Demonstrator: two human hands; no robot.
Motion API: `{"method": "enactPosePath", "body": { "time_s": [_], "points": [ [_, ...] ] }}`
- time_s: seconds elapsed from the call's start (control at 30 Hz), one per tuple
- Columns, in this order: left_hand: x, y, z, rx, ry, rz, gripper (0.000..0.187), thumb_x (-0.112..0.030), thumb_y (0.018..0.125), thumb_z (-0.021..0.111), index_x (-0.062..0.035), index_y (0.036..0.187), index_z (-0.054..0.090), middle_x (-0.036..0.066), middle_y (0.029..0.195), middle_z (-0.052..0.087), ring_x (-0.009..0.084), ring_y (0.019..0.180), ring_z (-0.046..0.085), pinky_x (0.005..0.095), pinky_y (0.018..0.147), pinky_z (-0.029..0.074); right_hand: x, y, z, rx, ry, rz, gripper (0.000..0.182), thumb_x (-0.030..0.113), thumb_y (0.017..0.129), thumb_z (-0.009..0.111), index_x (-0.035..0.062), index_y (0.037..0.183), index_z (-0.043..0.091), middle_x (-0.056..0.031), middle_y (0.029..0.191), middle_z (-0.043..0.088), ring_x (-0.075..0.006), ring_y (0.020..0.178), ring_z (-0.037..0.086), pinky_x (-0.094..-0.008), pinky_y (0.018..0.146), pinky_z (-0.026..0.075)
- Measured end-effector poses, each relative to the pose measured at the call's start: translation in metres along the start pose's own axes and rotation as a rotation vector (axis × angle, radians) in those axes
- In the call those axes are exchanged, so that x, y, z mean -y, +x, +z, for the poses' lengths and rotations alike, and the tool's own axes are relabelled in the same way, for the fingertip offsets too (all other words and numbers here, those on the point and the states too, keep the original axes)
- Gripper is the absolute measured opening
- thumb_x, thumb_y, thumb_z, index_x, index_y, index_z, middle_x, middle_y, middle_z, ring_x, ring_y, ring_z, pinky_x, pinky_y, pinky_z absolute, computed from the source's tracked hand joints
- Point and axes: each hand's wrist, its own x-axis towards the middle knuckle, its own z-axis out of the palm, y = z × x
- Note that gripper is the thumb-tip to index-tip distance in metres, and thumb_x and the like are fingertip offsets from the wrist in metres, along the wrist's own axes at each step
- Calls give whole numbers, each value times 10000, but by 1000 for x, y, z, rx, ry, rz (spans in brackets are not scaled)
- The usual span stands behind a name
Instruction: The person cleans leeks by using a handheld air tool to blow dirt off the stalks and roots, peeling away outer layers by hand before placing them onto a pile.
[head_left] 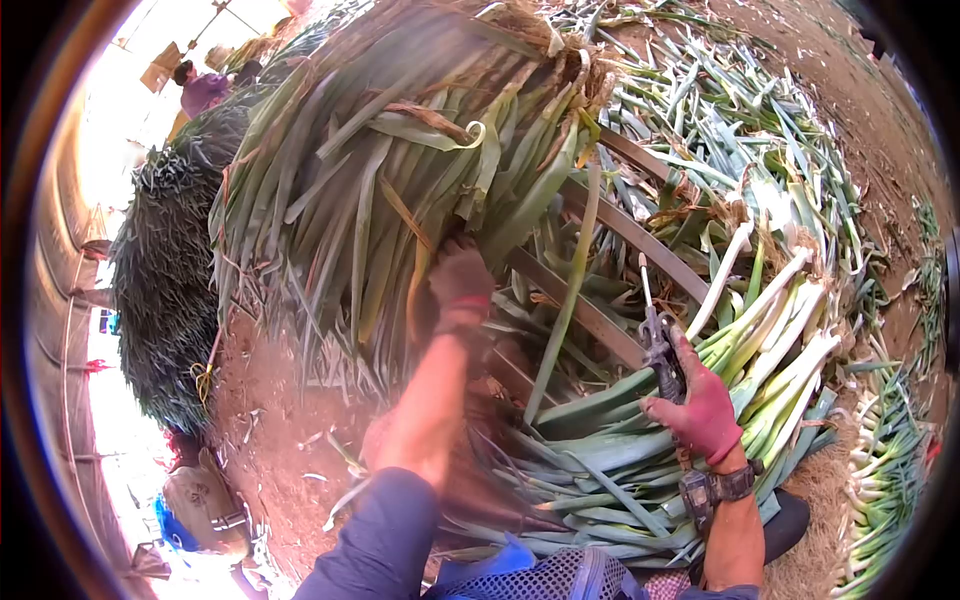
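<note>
My right hand (pixel 700 410), in a pink-red glove, is wrapped around a black air blow gun (pixel 662 355) whose thin metal nozzle points up and away. Beneath it lies a bunch of peeled long green onions (pixel 790 370), white ends to the right and leaves to the left. My left hand (pixel 462 285), also gloved, reaches into the drooping leaves of a big heap of untrimmed long green onions (pixel 380 190). Its fingers are partly hidden and blurred there. One loose leafy stalk (pixel 572 300) stands slanted between my two hands.
Brown rails (pixel 620 235) run slantwise between the heap and the peeled onions. Leaf scraps (pixel 700 110) cover the ground behind. More onions (pixel 880 480) lie in a row at right. Two other people (pixel 205 505) (pixel 203 90) are at left, near a tall dark-green stack (pixel 170 270).
</note>
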Motion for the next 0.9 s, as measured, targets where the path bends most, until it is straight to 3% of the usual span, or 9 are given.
{"method": "enactPosePath", "body": {
  "time_s": [0.03, 0.13, 0.23, 0.37, 0.5, 0.57, 0.7, 0.83, 0.9],
  "points": [
    [-1, 3, -15, 185, -53, -24, 304, -180, 920, 618, -49, 1193, 643, 136, 1146, 681, 319, 1062, 719, 458, 843, 602, 0, -2, -3, 10, 46, 40, 1035, 323, 752, 857, 11, 1615, 380, -278, 1341, 673, -403, 1245, 671, -411, 1060, 518],
    [-7, 6, -27, 223, -33, 57, 289, -209, 915, 646, -62, 1163, 662, 115, 1087, 704, 309, 990, 741, 469, 771, 619, 7, -1, -10, 50, 31, 48, 1036, 345, 754, 843, 14, 1618, 378, -289, 1365, 658, -411, 1245, 667, -416, 1059, 518],
    [-24, -15, -40, 159, -2, 171, 303, -224, 910, 659, -60, 1165, 662, 112, 1072, 708, 301, 973, 746, 442, 742, 620, 8, 1, -12, 22, 9, 47, 1056, 362, 732, 820, 29, 1627, 369, -289, 1380, 651, -409, 1244, 667, -412, 1064, 513],
    [-24, -45, -42, 96, 14, 273, 297, -209, 881, 663, -44, 1128, 674, 86, 972, 709, 265, 867, 742, 408, 699, 602, 5, 1, -24, -41, -5, 112, 1062, 357, 732, 819, 53, 1639, 355, -287, 1192, 717, -415, 1088, 717, -427, 984, 536],
    [-13, -92, -40, 7, 7, 377, 334, -209, 792, 717, -49, 1075, 637, 119, 918, 698, 303, 837, 723, 441, 682, 581, 9, 4, -27, -47, 6, 48, 1035, 326, 757, 825, 8, 1624, 357, -304, 1361, 654, -408, 1236, 674, -409, 1063, 508],
    [-2, -120, -41, -14, 20, 457, 488, -240, 764, 727, -12, 1185, 637, 107, 893, 680, 288, 809, 709, 422, 657, 558, -1, 8, -24, -115, -55, -51, 1025, 327, 760, 824, -8, 1615, 367, -307, 1377, 646, -407, 1256, 666, -406, 1073, 505],
    [16, -169, -57, 121, -13, 495, 693, -304, 723, 785, 12, 1314, 606, 106, 953, 670, 280, 858, 691, 426, 719, 547, 20, -8, -42, -81, -64, 140, 1056, 349, 760, 837, 16, 1633, 346, -303, 1279, 694, -422, 1178, 701, -416, 1038, 526],
    [6, -179, -73, 287, 9, 514, 878, -401, 688, 844, 27, 1404, 571, 151, 1092, 654, 294, 1032, 664, 440, 881, 531, 9, -35, -30, -15, -45, -124, 1064, 359, 775, 835, 38, 1650, 322, -307, 1251, 696, -433, 1150, 709, -422, 1012, 540],
    [4, -172, -105, 419, -33, 491, 919, -491, 711, 854, 16, 1422, 570, 182, 1233, 646, 329, 1165, 637, 452, 987, 511, 22, -34, -35, -38, -48, 91, 1013, 370, 811, 802, 51, 1648, 329, -295, 1159, 718, -440, 1076, 720, -437, 964, 552]
  ]
}}
